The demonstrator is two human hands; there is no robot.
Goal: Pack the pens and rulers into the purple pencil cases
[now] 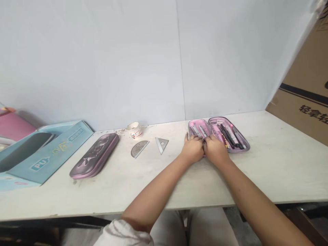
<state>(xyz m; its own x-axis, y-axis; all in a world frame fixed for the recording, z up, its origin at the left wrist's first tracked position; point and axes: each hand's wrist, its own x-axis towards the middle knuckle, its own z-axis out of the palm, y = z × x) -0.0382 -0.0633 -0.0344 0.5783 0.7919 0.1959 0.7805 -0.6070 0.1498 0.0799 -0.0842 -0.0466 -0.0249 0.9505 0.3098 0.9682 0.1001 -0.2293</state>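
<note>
Pencil case (232, 123) lying open on the tabletop (271, 174), right of centre and near the back edge, both halves spread flat. Lining pink, rim greyish purple. Dark pens (227, 134) fill the right half; slim metal pieces (197, 130) sit in the left half, partly covered by the hands.

Both forearms reach forward from the bottom of the view, converging on the near middle of the case. Left hand (192, 148) and right hand (216, 151) rest side by side, almost touching, with the fingers (204, 145) curled down and pressed together at the centre seam. Left thumb stands apart, at the case's left end. Cannot tell whether the fingers pinch anything.

To the left along the tabletop: a semicircular protractor (139, 149), a triangular set square (162, 145), a small paper cup (134, 130), a closed marbled purple case (94, 156), and a pale blue box (48, 157).
</note>
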